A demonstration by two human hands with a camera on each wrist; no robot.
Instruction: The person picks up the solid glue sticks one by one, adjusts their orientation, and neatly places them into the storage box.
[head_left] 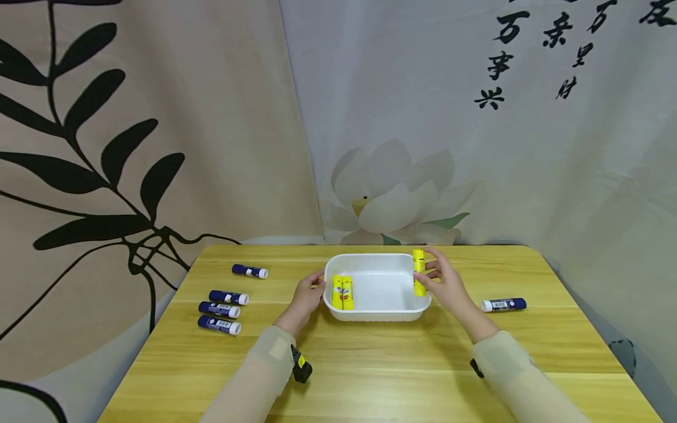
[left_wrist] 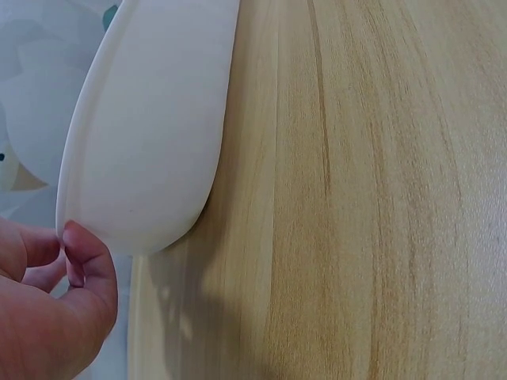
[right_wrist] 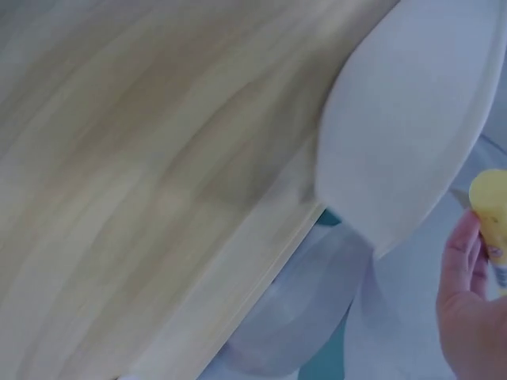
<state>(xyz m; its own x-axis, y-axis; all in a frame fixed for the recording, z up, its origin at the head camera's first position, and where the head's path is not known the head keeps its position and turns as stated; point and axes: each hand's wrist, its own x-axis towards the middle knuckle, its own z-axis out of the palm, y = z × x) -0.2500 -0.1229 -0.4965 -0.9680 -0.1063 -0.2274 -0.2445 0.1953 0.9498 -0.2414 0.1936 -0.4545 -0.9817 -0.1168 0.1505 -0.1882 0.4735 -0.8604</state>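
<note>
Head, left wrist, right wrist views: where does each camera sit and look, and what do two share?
Head: worn on the head, facing forward and down at table and white tray; left hand, right hand, sleeves show.
Left wrist: worn there, facing tray and table; left hand shows.
Right wrist: worn there, facing tray and table; right hand shows.
Shared: head and right wrist show the yellow tube.

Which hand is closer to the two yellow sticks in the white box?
Left. The left hand pinches the white box at the end near the two yellow sticks. The right hand is farther away, at the other end, holding another yellow stick.
</note>
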